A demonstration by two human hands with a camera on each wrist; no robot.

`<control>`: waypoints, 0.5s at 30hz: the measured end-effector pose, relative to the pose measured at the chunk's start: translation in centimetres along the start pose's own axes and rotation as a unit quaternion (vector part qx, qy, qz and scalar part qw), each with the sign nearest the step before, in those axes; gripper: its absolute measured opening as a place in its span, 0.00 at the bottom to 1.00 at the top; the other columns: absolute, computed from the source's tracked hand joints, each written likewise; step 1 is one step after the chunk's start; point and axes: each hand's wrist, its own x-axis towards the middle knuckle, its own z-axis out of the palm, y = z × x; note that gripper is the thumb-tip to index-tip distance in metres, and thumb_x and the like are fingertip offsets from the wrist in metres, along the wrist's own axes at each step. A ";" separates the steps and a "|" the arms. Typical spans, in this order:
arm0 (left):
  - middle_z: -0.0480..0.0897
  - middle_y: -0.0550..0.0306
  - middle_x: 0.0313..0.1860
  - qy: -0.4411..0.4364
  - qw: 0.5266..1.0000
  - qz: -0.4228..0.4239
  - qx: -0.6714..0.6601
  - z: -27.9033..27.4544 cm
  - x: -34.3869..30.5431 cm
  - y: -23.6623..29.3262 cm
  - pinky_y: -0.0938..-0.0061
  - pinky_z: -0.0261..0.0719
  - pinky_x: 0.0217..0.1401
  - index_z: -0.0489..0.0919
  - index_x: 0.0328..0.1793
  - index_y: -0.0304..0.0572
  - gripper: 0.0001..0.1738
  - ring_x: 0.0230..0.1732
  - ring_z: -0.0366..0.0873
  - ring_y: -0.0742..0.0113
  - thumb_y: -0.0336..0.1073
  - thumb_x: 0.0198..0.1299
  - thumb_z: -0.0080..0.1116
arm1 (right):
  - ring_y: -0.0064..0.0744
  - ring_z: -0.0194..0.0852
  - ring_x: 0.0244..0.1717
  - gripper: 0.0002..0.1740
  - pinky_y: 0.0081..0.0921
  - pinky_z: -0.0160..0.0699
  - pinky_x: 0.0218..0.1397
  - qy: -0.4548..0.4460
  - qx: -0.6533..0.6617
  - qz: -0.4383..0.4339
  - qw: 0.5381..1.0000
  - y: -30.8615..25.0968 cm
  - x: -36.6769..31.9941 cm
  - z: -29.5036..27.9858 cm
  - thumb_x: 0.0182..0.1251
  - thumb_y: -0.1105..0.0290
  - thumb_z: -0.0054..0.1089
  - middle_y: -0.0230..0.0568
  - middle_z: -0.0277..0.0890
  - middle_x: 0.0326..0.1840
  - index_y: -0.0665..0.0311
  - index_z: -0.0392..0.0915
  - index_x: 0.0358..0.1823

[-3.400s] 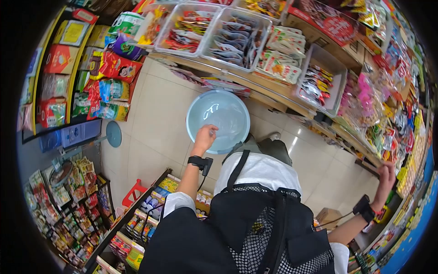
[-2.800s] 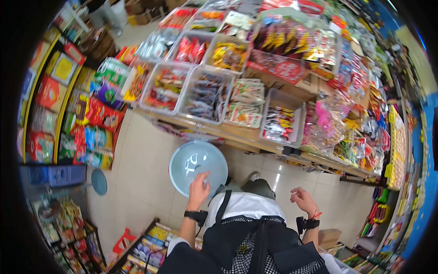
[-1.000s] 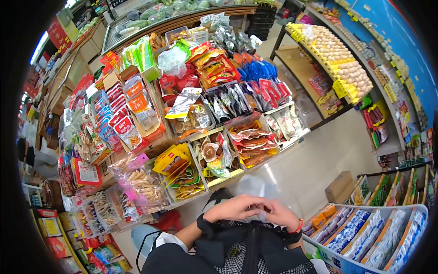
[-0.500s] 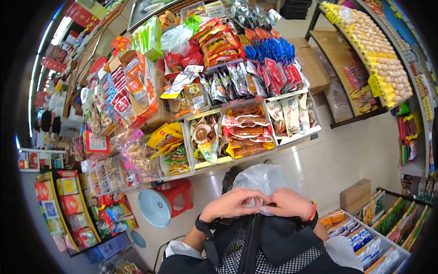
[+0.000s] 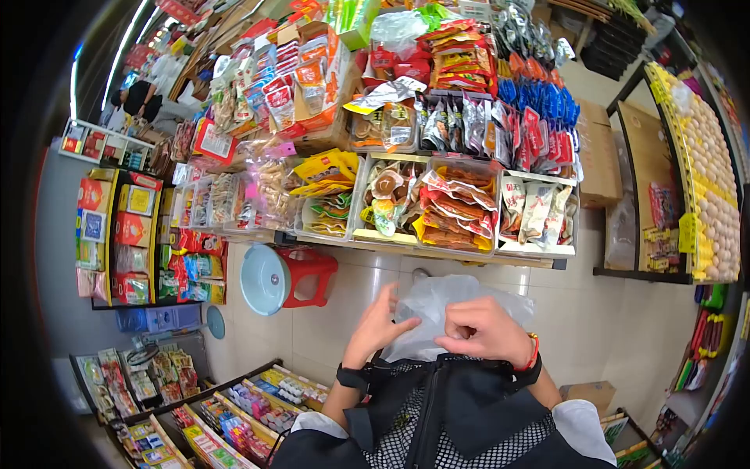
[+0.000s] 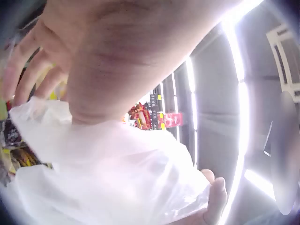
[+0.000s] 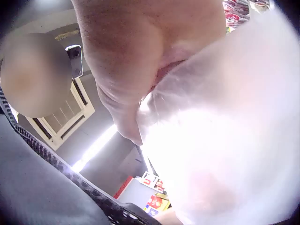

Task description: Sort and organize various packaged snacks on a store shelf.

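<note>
A translucent plastic bag [image 5: 430,301] hangs in front of the torso in the head view. My right hand [image 5: 488,332] grips its right side with curled fingers. At the bag's left edge is my left hand [image 5: 375,328], its fingers spread and thumb extended. The left wrist view shows the left hand [image 6: 98,56] with separated fingers behind the whitish bag [image 6: 112,173], which covers part of it. In the right wrist view the bag [image 7: 225,122] spreads below the right hand [image 7: 136,56]; the fingertips are hidden.
Ahead stands a snack display with a tub of brown packets [image 5: 457,207]. A blue basin [image 5: 264,280] leans by a red stool [image 5: 312,273] at left. Egg trays [image 5: 707,172] are at right, and low product bins [image 5: 234,422] lie lower left.
My hands have moved apart from their earlier meeting point, and the left fingers have spread. The bag is wider between them. The view has turned, shifting the display rightward since half a second ago.
</note>
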 end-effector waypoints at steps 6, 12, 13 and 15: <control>0.83 0.61 0.32 0.008 0.988 -0.015 -0.155 -0.3 0.1 -3.5 0.77 0.78 0.36 0.79 0.44 0.34 0.11 0.32 0.78 0.77 0.32 0.61 0.68 | 0.22 0.61 0.19 0.15 0.24 0.58 0.22 0.050 0.062 0.044 0.996 0.7 -0.8 -1.2 0.58 0.74 0.71 0.31 0.64 0.20 0.64 0.71 0.22; 0.80 0.69 0.25 0.014 0.955 -0.061 -0.291 -7.4 -1.2 0.8 0.86 0.68 0.27 0.77 0.37 0.38 0.07 0.26 0.73 0.86 0.28 0.62 0.67 | 0.30 0.76 0.38 0.34 0.25 0.76 0.43 0.127 0.028 0.122 0.984 1.8 1.0 -2.6 0.55 0.72 0.74 0.39 0.75 0.38 0.64 0.67 0.62; 0.79 0.70 0.24 0.020 0.953 -0.070 -0.293 -8.2 -1.3 0.7 0.86 0.67 0.26 0.77 0.36 0.39 0.08 0.25 0.72 0.86 0.27 0.62 0.68 | 0.35 0.75 0.45 0.38 0.30 0.75 0.50 0.148 -0.070 0.106 0.981 1.8 2.1 -3.0 0.53 0.71 0.75 0.42 0.74 0.45 0.64 0.65 0.64; 0.79 0.70 0.23 0.052 0.950 -0.043 -0.304 -9.1 -0.8 0.8 0.87 0.63 0.24 0.76 0.34 0.40 0.10 0.23 0.70 0.88 0.25 0.59 0.69 | 0.45 0.72 0.59 0.46 0.39 0.73 0.62 0.181 -0.270 0.073 0.943 1.5 4.9 -3.6 0.48 0.70 0.78 0.49 0.72 0.57 0.66 0.62 0.69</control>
